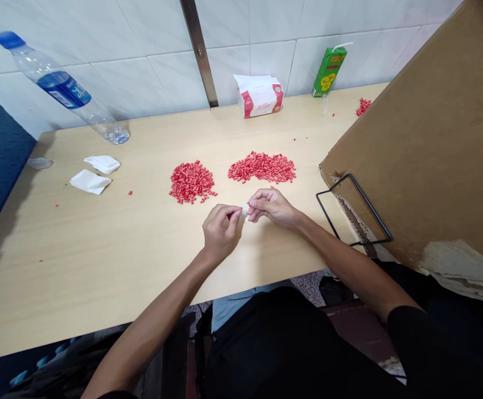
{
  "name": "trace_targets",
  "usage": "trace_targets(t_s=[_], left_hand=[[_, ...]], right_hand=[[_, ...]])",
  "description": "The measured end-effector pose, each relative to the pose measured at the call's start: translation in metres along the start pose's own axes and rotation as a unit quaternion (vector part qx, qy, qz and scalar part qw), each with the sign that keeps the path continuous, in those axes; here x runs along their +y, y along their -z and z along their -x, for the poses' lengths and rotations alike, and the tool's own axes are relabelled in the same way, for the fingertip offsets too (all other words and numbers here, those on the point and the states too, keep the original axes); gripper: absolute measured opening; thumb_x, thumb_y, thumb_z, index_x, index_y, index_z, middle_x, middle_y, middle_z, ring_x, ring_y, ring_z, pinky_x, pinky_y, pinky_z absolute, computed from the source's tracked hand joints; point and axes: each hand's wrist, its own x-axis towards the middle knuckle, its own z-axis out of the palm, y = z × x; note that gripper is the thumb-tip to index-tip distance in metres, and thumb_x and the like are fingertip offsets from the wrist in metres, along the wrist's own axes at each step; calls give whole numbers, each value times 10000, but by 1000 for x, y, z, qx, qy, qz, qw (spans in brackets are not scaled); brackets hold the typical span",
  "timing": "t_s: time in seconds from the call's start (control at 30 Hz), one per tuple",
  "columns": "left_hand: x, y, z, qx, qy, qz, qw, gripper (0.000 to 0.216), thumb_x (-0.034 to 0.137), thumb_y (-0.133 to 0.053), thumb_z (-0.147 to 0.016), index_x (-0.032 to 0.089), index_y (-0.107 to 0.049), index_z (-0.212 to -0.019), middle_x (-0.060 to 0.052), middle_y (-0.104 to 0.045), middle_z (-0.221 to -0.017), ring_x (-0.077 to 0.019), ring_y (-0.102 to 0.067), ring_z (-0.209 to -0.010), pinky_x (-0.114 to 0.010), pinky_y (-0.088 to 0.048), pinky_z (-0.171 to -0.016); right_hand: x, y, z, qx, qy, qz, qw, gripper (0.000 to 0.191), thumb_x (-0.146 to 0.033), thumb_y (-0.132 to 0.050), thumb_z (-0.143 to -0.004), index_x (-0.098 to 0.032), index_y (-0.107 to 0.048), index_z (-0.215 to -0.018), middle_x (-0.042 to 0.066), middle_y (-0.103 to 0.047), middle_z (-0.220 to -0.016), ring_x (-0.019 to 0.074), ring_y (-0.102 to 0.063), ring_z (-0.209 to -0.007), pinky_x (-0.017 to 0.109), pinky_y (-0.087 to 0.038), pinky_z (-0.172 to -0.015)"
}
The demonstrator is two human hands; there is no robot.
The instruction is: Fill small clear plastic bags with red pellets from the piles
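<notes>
My left hand [220, 228] and my right hand [271, 206] meet over the wooden table [141, 249], fingers pinched together on a small white piece [245, 209] held between them. Just beyond the hands lie two heaps of small red pieces: a left heap [191, 181] and a wider right heap [263, 167]. Both hands are closed in a pinch; what the white piece is I cannot make out.
A clear water bottle [60, 86] leans at the back left. Two crumpled white tissues [95, 173], a tissue pack [260, 95] and a green drink carton [329, 71] stand nearby. A large cardboard sheet [428, 144] with a black wire frame [351, 210] blocks the right. More red pieces [363, 106] lie at back right.
</notes>
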Motion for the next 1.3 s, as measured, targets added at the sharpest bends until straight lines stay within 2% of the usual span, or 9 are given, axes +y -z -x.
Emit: trace_targets(t_s=[0.17,0.7,0.97,1.3], left_hand=[[0,-3,3,19,-7,-10,1000,98,225,-570,-887,182,-655,-865,-28,-671,-784,-136,-597,-717,-275,-483,-666],[0,-7,2,-4,-13,-8,1000,109,243,-586,-879,176,-655,-828,-15,-656,-724,-127,-568,-643,-276,-460,-646],[1,-6,2,-13,6,-10,1000,151,282,-585,-881,180,-686,-832,-25,-669,-705,-131,-574,-632,-284,-470,-637],[-2,-2,-6,-35,77,138,987,74,241,-691,-799,191,-741,-822,-27,-703,-717,-124,-633,-646,-247,-505,-602]], right_hand=[[1,-2,1,-6,11,25,1000,329,-402,-778,-718,-133,-597,-773,33,-735,-712,139,-701,-572,231,-560,-541],[0,-11,2,3,36,52,998,361,-419,-805,-669,-133,-590,-724,24,-723,-664,138,-699,-578,247,-578,-560],[4,-11,1,8,46,55,997,387,-451,-807,-654,-140,-593,-738,21,-719,-654,129,-679,-547,256,-575,-555],[4,-8,0,4,38,57,998,361,-447,-775,-704,-125,-647,-804,49,-734,-704,151,-704,-611,272,-578,-592]])
